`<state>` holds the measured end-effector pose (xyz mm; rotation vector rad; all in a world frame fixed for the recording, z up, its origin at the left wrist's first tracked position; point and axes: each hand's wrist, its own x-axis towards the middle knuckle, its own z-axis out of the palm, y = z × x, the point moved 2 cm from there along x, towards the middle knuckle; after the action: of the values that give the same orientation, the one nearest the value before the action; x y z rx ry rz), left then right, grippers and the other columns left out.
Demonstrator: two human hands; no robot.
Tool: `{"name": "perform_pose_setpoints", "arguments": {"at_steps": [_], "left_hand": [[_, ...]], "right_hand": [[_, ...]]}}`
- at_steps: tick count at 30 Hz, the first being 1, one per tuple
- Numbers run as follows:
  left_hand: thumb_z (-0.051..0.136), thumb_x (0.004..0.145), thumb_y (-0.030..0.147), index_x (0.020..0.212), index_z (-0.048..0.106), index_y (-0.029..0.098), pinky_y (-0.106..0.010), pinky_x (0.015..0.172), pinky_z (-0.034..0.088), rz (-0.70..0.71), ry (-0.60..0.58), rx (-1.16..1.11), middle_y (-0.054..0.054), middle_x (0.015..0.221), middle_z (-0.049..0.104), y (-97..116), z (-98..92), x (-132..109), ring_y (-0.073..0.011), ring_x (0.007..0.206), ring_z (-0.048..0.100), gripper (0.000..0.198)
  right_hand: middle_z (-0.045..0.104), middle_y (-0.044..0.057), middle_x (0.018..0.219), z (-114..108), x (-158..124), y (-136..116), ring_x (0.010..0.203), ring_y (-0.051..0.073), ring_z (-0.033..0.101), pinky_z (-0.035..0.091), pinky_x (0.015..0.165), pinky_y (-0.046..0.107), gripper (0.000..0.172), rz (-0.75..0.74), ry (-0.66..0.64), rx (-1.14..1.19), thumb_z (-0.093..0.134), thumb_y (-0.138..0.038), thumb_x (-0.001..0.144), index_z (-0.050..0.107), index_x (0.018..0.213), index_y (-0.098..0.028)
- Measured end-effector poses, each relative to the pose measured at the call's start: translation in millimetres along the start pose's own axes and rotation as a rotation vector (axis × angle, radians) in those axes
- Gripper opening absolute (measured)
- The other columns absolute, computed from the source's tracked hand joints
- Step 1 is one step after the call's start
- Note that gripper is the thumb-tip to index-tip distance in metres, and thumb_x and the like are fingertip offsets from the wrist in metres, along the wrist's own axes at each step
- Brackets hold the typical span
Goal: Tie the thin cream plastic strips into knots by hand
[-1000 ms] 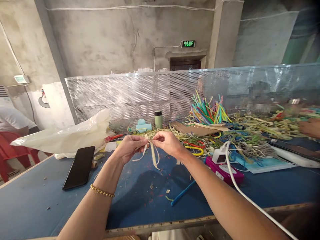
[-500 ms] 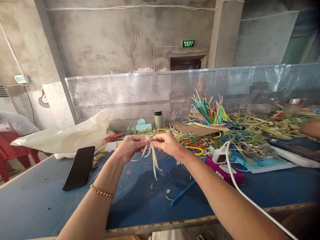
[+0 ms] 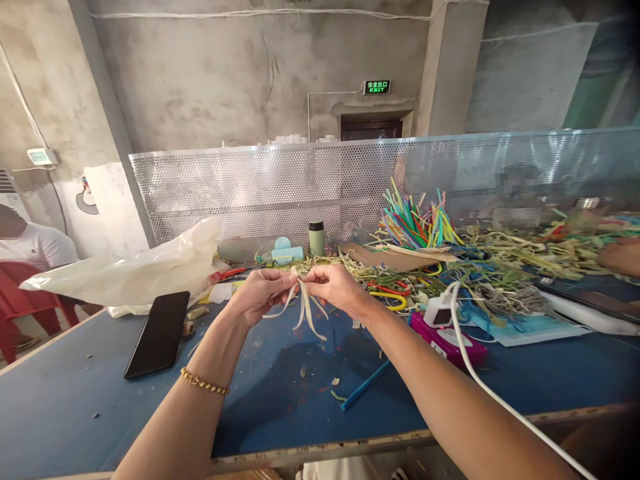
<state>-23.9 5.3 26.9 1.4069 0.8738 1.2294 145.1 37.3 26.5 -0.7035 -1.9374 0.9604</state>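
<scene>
Both my hands are raised over the blue table [image 3: 75, 400], pinching a small bundle of pale cream strips [image 3: 305, 308] between them. My left hand [image 3: 260, 293] grips the bundle's top from the left, fingers closed; a gold bracelet [image 3: 204, 383] sits on that wrist. My right hand [image 3: 334, 287] pinches the same bundle from the right. The strips' loose ends hang down and fan out above the table. A heap of pale and green strips [image 3: 505, 257] lies to the right, behind my right hand.
A black phone [image 3: 159, 333] lies at left by a white plastic bag [image 3: 135, 273]. Coloured sticks [image 3: 415, 223], a green cup [image 3: 317, 239], a magenta box [image 3: 447, 343] with a white cable [image 3: 480, 380], a blue stick [image 3: 365, 387]. A perforated metal screen [image 3: 240, 193] backs the table. Other people sit far left and far right.
The strips' hanging ends have swung and spread out more, and my fingers have shifted slightly on the bundle. The person at the far left has moved further into view.
</scene>
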Motion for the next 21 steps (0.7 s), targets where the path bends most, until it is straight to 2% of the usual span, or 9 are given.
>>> {"name": "perform_pose_setpoints", "arguments": {"at_steps": [4, 8, 11, 15, 17, 21], "left_hand": [[0.078, 0.068, 0.034, 0.058, 0.065, 0.013, -0.024, 0.047, 0.027, 0.029, 0.053, 0.062, -0.001, 0.051, 0.055, 0.0, 2.1, -0.2, -0.0069, 0.047, 0.043, 0.027], [0.075, 0.069, 0.031, 0.057, 0.065, 0.013, -0.024, 0.047, 0.025, 0.076, 0.149, 0.190, 0.000, 0.050, 0.053, -1.3, -0.1, 0.4, -0.0070, 0.047, 0.040, 0.024], [0.074, 0.069, 0.029, 0.064, 0.070, 0.012, -0.023, 0.048, 0.027, 0.091, 0.192, 0.232, 0.000, 0.053, 0.055, -1.8, -2.0, 1.3, -0.0070, 0.049, 0.040, 0.017], [0.074, 0.069, 0.030, 0.062, 0.070, 0.012, -0.024, 0.049, 0.029, 0.104, 0.205, 0.268, -0.001, 0.054, 0.057, -1.6, -2.3, 1.1, -0.0076, 0.049, 0.040, 0.019], [0.074, 0.069, 0.030, 0.060, 0.069, 0.012, -0.024, 0.049, 0.029, 0.101, 0.211, 0.296, -0.001, 0.053, 0.057, -1.6, -2.4, 0.4, -0.0078, 0.049, 0.041, 0.021], [0.073, 0.070, 0.031, 0.059, 0.068, 0.012, -0.024, 0.049, 0.028, 0.080, 0.193, 0.351, -0.003, 0.054, 0.058, -2.5, -3.0, 0.0, -0.0087, 0.050, 0.044, 0.022]], "right_hand": [[0.059, -0.002, 0.058, 4.5, 1.4, 7.0, 0.041, 0.006, 0.048, 0.037, 0.038, 0.019, 0.018, -0.028, 0.022, -0.055, 0.073, -0.029, 0.074, 0.063, 0.070, -0.014], [0.068, 0.003, 0.068, 4.6, -0.7, 4.8, 0.047, 0.009, 0.058, 0.041, 0.042, 0.021, 0.010, 0.055, -0.031, 0.004, 0.067, -0.024, 0.080, 0.067, 0.079, -0.014], [0.071, 0.008, 0.076, 4.1, -1.7, 1.0, 0.055, 0.011, 0.062, 0.043, 0.048, 0.022, 0.017, 0.098, -0.018, 0.056, 0.063, -0.029, 0.086, 0.067, 0.085, -0.013], [0.069, 0.005, 0.072, 6.7, 0.0, 3.2, 0.059, 0.011, 0.060, 0.046, 0.057, 0.024, 0.021, 0.106, 0.046, 0.052, 0.071, -0.028, 0.079, 0.065, 0.091, -0.012], [0.067, 0.002, 0.069, 6.4, 1.7, 5.6, 0.060, 0.012, 0.059, 0.045, 0.057, 0.024, 0.019, 0.080, 0.094, -0.042, 0.070, -0.019, 0.076, 0.064, 0.092, -0.013], [0.068, 0.004, 0.074, -0.4, 3.6, 4.1, 0.069, 0.016, 0.060, 0.044, 0.064, 0.028, 0.013, -0.042, 0.186, -0.443, 0.062, -0.008, 0.073, 0.068, 0.082, -0.015]]}}
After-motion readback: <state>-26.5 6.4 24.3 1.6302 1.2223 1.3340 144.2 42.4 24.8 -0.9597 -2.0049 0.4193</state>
